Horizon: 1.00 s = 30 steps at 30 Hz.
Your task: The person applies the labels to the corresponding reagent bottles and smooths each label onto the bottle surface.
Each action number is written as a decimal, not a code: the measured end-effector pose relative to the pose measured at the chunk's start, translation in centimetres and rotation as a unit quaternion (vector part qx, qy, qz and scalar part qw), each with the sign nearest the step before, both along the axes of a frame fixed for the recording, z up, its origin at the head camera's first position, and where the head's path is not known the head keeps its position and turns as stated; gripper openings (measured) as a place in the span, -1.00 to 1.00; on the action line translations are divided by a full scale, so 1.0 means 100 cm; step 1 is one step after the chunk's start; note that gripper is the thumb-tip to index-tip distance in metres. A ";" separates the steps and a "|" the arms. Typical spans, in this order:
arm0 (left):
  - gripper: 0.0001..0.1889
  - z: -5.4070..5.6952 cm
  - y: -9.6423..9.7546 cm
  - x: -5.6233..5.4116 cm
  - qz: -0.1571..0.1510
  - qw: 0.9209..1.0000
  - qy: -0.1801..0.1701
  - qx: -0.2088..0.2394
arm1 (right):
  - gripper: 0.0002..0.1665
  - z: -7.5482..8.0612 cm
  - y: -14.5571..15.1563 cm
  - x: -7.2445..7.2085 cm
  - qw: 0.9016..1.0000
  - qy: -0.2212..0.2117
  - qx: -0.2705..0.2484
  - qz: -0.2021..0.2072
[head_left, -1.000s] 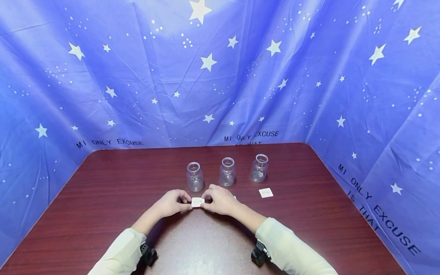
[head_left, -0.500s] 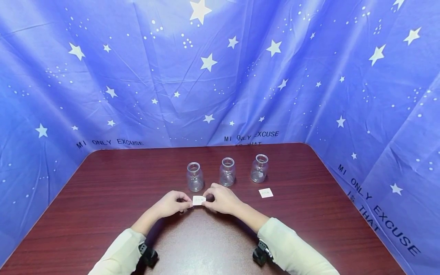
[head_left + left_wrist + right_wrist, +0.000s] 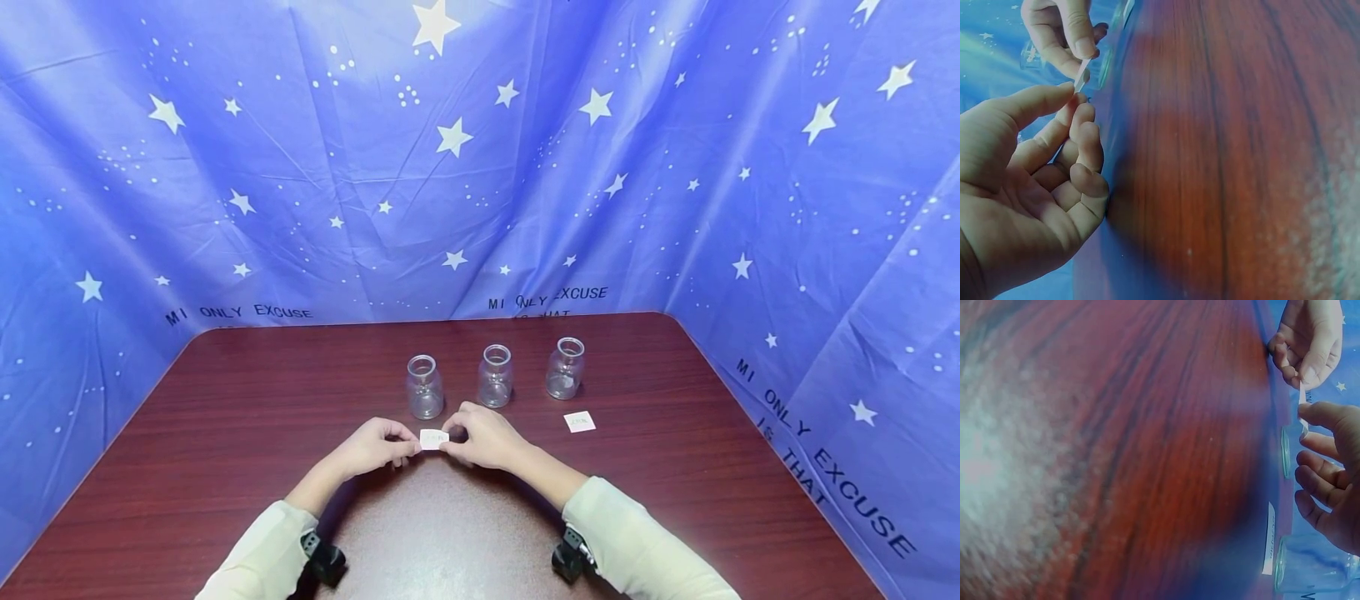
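Note:
A small white paper label [image 3: 434,439] with faint handwriting is stretched between both hands in the head view. Its left edge is pinched between thumb and forefinger of the left hand [image 3: 375,443]. At the opposite edge, the right hand [image 3: 487,435] grips it the same way. Both wrist views show the label edge-on as a thin white strip [image 3: 1082,75], with the other fingers of each hand loosely curled. Directly behind the label stands a clear glass jar [image 3: 425,392], upright and without a lid.
Two more open glass jars, a middle one [image 3: 495,379] and a right one [image 3: 565,371], continue the row on the dark red wooden table [image 3: 247,400]. Another written label [image 3: 580,422] lies before the right jar. A blue star-patterned curtain [image 3: 360,167] hangs behind the table.
Both hands have shifted the label very slightly to the right. A white corner that showed beyond the right hand is now hidden behind it. The jars stay put.

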<state>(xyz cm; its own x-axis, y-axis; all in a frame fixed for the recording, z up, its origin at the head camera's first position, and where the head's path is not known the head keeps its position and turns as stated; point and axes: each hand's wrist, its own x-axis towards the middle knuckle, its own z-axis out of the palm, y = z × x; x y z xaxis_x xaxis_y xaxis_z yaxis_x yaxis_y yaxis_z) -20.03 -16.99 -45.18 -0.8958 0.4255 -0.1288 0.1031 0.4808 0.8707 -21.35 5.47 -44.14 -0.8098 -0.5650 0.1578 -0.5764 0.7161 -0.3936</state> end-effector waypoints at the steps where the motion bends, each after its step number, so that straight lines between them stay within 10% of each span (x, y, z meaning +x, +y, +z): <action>1: -0.78 0.000 0.000 0.000 0.000 1.000 -0.002 0.001 | -0.79 0.000 0.000 0.000 1.000 -0.001 -0.002 0.000; 30: -0.78 0.005 0.009 -0.001 0.023 0.999 -0.030 0.025 | -0.82 0.003 -0.004 0.008 0.995 0.044 -0.085 0.007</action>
<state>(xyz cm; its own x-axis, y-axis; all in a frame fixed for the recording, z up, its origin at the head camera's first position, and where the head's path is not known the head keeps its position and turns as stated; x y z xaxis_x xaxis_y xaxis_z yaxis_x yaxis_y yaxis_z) -20.11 -16.12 -44.66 -0.9060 0.3910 -0.1621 0.0290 0.4396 0.8977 -20.53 5.09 -43.88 -0.7811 -0.5348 0.3222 -0.6232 0.6357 -0.4555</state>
